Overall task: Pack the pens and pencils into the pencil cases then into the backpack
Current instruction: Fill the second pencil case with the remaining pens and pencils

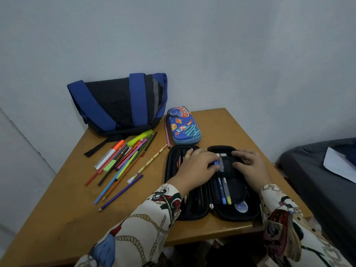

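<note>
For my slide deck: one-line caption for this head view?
Both hands tuck pens into an open black pencil case; loose pencils wait beside a backpack.

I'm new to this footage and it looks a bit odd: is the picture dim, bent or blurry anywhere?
Head view: dim, bluish light; soft overall; wide-angle lens bows the table edges and wall; no glare; the left hand and right hand look slightly smeared.

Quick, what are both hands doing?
Left hand: pinching a blue pen in the open black pencil case.
Right hand: open, fingers resting on that case.
</note>
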`<state>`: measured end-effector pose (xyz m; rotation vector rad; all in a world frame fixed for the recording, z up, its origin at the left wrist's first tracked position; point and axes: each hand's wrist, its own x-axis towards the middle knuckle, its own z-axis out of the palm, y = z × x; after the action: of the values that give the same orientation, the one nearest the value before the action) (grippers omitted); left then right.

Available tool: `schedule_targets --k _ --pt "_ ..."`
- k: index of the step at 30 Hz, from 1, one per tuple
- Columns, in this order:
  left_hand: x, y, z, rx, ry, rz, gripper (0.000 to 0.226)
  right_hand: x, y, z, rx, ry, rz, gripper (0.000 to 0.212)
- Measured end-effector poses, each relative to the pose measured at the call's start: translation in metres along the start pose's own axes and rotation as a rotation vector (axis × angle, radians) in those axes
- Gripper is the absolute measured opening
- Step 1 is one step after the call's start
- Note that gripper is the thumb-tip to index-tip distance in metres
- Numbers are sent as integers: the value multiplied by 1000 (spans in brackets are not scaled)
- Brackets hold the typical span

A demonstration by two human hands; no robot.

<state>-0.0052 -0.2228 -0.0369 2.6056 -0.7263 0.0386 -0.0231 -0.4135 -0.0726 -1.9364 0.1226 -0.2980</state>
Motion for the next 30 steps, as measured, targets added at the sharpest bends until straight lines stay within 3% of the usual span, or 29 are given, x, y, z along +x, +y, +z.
schedule_targets --k 4,13,16,18,20,25,30 --pt "-9 -4 -6 -53 66 -47 40 -2 -4 -1 -12 5 7 33" --pt "-24 -19 -8 -53 -4 -83 42 -2 -4 -1 -51 -11 5 31" --pt "-26 -24 -14 -159 222 -127 37 -1 -2 -1 -48 -11 8 23" --pt "-27 -35 -25 -158 412 -258 33 0 0 0 -37 -2 19 20" --pt "-28 -50 -39 -65 494 -416 33 1 0 0 -46 2 28 20" --pt "-41 -87 -51 180 307 -691 25 1 -1 0 10 -4 26 19" --pt "-50 -95 -47 309 246 -638 21 1 -1 0 7 -3 29 18"
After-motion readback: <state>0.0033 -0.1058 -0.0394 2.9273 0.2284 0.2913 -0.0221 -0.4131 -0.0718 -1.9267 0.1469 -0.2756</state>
